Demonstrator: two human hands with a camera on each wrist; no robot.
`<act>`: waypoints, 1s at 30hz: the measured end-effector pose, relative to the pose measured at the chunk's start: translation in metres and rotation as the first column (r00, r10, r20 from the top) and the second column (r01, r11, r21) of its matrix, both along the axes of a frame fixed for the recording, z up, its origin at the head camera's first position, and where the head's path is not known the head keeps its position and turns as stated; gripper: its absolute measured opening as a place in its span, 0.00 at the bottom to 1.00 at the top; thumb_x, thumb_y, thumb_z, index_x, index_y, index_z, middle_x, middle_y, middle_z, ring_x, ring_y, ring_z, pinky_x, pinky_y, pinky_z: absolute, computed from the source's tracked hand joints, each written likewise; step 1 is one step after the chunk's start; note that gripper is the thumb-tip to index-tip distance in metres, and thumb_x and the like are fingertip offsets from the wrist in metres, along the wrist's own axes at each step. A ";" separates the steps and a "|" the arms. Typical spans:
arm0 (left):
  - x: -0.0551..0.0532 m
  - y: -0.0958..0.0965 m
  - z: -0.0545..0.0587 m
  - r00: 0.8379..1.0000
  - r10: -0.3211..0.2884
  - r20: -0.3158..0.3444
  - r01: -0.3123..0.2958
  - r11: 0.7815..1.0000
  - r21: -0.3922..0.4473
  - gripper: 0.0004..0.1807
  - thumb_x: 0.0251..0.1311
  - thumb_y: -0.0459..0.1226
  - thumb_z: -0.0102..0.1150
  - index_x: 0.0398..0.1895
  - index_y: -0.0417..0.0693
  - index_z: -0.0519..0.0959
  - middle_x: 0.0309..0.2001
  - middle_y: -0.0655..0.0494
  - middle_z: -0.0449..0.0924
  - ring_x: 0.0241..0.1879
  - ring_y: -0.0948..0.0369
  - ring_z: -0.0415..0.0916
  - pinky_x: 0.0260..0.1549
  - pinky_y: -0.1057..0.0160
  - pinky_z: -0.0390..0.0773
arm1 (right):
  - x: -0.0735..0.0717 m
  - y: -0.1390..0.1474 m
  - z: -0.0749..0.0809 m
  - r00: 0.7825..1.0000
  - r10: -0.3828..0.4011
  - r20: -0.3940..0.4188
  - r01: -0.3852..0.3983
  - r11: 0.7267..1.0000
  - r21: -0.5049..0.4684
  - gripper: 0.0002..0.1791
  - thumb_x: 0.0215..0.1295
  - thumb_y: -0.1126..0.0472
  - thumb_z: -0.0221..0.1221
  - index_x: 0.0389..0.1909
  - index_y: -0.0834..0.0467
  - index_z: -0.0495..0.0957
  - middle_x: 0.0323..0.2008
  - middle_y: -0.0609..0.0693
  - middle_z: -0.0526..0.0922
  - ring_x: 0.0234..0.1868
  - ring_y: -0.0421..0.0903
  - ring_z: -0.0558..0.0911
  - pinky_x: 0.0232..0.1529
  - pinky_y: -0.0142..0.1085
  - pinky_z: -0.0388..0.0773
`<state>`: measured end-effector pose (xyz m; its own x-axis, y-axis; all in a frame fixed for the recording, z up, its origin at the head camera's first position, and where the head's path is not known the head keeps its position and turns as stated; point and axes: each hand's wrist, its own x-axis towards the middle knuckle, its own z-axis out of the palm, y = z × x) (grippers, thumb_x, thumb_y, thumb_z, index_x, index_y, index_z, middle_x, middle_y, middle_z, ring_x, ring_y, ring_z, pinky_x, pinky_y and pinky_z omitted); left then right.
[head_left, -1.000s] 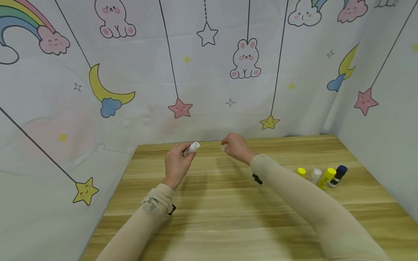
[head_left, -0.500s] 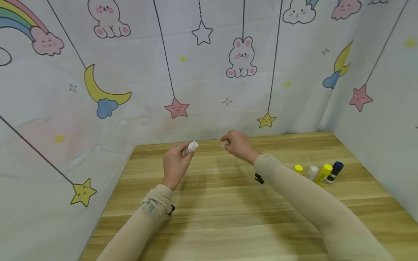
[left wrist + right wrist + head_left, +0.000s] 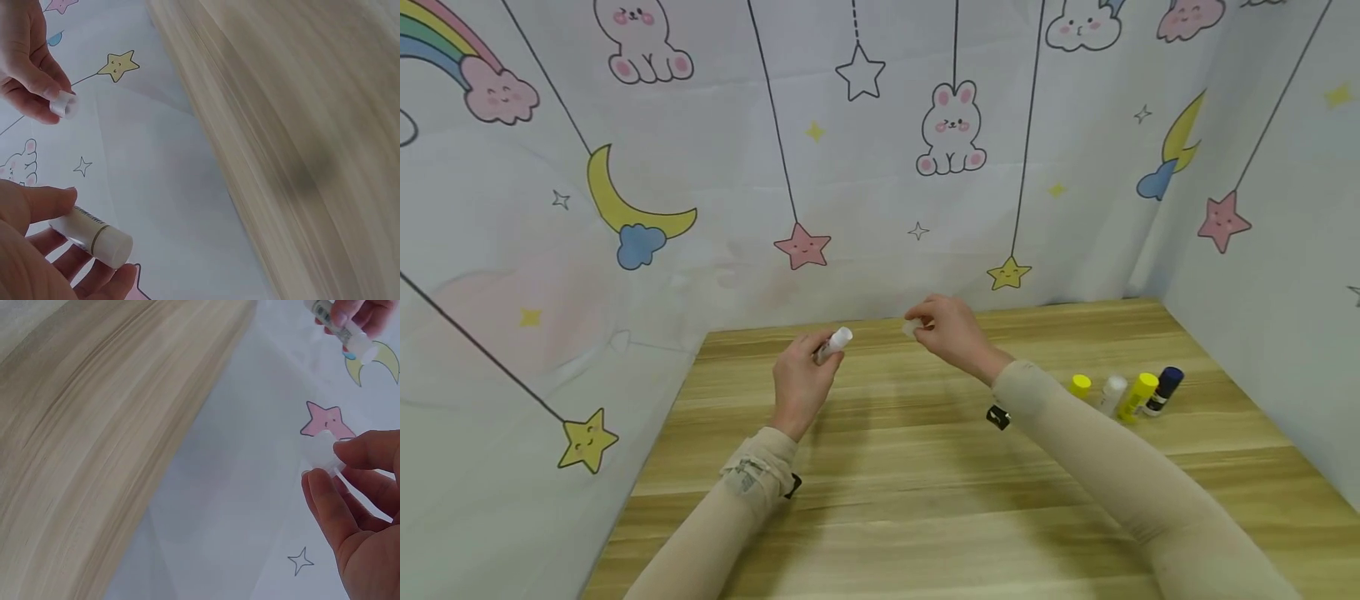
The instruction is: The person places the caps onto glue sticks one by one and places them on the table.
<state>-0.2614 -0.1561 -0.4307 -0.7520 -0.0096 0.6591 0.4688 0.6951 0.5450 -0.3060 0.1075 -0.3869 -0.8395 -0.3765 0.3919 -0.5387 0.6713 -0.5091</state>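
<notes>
In the head view my left hand point(image 3: 803, 379) grips a white glue stick point(image 3: 833, 344) above the far part of the table. The stick is tilted, its pale end pointing up and to the right; the left wrist view shows dark print on its barrel point(image 3: 81, 230). Across a gap, my right hand point(image 3: 957, 335) pinches a small whitish cap point(image 3: 912, 326) between thumb and fingers. Seen from the right wrist, the cap point(image 3: 322, 450) is round and translucent. Cap and stick are apart.
On the right of the wooden table point(image 3: 887, 500) several glue sticks stand close together: a yellow one point(image 3: 1080, 385) partly behind my right sleeve, a white one point(image 3: 1112, 395), another yellow one point(image 3: 1138, 397) and a dark blue one point(image 3: 1166, 389). A patterned white curtain point(image 3: 880, 183) borders the table's back.
The head view has shifted slightly, so the scene sits a little further left and up. Both hands keep their hold; the cap in my right hand shows more plainly now.
</notes>
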 end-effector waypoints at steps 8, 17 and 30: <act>0.003 0.003 0.000 0.999 -0.023 -0.033 0.023 1.000 -0.003 0.16 0.55 0.35 0.76 0.48 0.47 0.86 0.42 0.51 0.85 0.41 0.53 0.83 0.40 0.50 0.82 | 0.011 0.003 0.002 0.999 0.019 -0.029 -0.022 0.994 -0.106 0.12 0.65 0.67 0.62 0.48 0.57 0.87 0.43 0.48 0.83 0.42 0.44 0.82 0.44 0.35 0.83; 0.006 0.006 0.000 0.998 -0.046 -0.036 0.046 0.999 0.014 0.16 0.56 0.34 0.75 0.49 0.47 0.86 0.43 0.51 0.85 0.42 0.53 0.83 0.41 0.50 0.82 | 0.024 0.003 0.005 1.000 0.009 -0.024 -0.014 0.980 -0.199 0.12 0.65 0.67 0.65 0.48 0.58 0.86 0.44 0.48 0.83 0.43 0.43 0.83 0.43 0.33 0.83; 0.012 0.017 0.005 0.998 -0.045 -0.044 0.046 0.999 0.019 0.15 0.55 0.33 0.75 0.47 0.45 0.86 0.42 0.50 0.85 0.40 0.52 0.83 0.40 0.50 0.82 | 0.039 -0.002 0.013 0.999 -0.010 -0.051 -0.005 0.961 -0.276 0.12 0.65 0.68 0.65 0.48 0.60 0.86 0.43 0.48 0.84 0.42 0.41 0.84 0.42 0.31 0.83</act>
<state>-0.2498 -0.1390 -0.4261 -0.7224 0.0103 0.6914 0.5233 0.6619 0.5368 -0.2675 0.1051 -0.3739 -0.8165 -0.2455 0.5226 -0.5673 0.5097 -0.6468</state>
